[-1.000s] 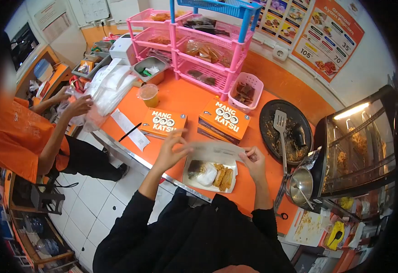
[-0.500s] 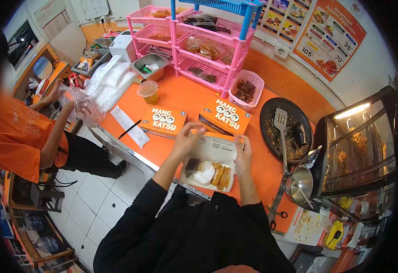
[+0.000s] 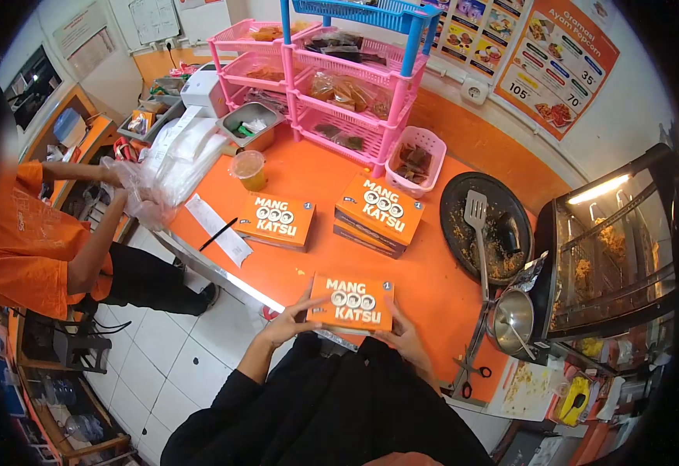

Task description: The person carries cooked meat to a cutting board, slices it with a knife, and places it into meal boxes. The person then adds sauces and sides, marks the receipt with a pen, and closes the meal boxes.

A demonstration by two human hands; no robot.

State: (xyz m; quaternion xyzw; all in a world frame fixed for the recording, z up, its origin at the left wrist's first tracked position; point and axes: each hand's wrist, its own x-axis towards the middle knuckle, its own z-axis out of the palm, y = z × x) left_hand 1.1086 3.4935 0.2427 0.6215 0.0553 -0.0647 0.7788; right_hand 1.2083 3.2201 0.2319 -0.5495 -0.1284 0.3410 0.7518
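Note:
A closed orange food box (image 3: 352, 303) with white lettering lies at the table's front edge. My left hand (image 3: 289, 320) holds its left side, with some fingers hidden against the box. At the right side my right hand (image 3: 404, 335) grips the same box. The closed lid hides the food. Behind it on the orange table (image 3: 425, 287) lie another orange box (image 3: 276, 223) on the left and a stack of orange boxes (image 3: 378, 213) on the right.
A co-worker in an orange shirt (image 3: 25, 241) handles a plastic bag (image 3: 141, 194) at left. Behind are a lidded cup (image 3: 248, 169), receipt with pen (image 3: 219, 233) and pink rack (image 3: 347, 101). To the right are a black pan (image 3: 503, 225), spatula (image 3: 477, 211), steel bowl (image 3: 513, 318) and scissors (image 3: 468, 377).
The open box with rice and fried pieces is now closed. My hands moved down from its raised lid to its sides. The co-worker's hands have shifted with the plastic bag.

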